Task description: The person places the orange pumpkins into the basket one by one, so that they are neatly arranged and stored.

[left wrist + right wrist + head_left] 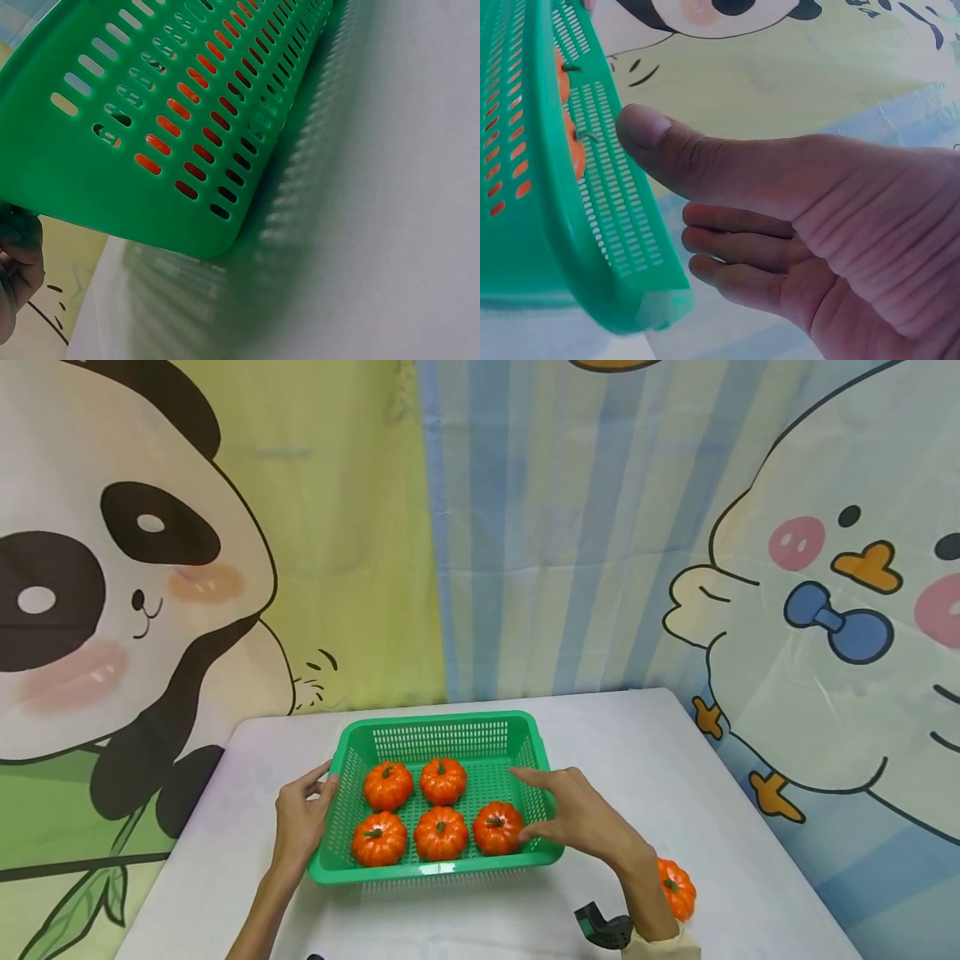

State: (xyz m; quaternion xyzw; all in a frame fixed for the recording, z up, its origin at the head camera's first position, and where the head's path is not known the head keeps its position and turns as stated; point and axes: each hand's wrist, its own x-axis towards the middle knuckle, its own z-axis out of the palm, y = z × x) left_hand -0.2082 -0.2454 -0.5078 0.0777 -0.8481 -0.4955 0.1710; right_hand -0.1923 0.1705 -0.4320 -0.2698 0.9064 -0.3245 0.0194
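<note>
A green plastic basket (390, 873) with slotted walls holds several small orange pumpkins (441, 833) with green stems. At the basket's left side, my left hand (298, 818) pinches the rim; the left wrist view shows the curled fingers (22, 259) at the edge. My right hand (588, 822) is over the basket's right rim, thumb and fingers spread apart, with nothing between them. Its thumb tip is close to the front right pumpkin (498, 828) in the head view. Another pumpkin (678, 891) lies on the table beside my right forearm, partly hidden by it.
A white-covered table (742, 843) lies beneath the basket. Behind it hangs a printed cloth (525, 527) with a panda and a chick. A dark device (603, 928) sits at my right wrist by the sleeve (663, 945).
</note>
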